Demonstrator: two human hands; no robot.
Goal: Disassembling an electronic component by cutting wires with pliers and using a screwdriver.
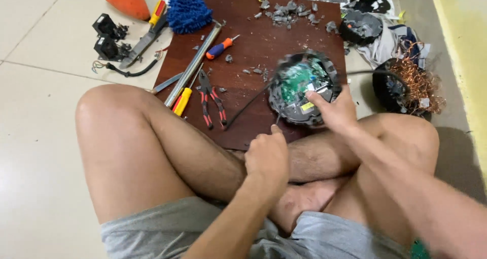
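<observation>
the round black device (303,86), its green circuit board exposed, sits tilted at the near right edge of the dark brown board (253,46) on the floor, just past the person's crossed legs. the right hand (332,109) is clamped on its near rim, while the left hand (266,155) is closed around a thin tool (277,119) poking at the lower edge. the casing looks stiff and fairly light but brittle, so the ribbed outer rim seems the safest hold, away from the fragile board.
</observation>
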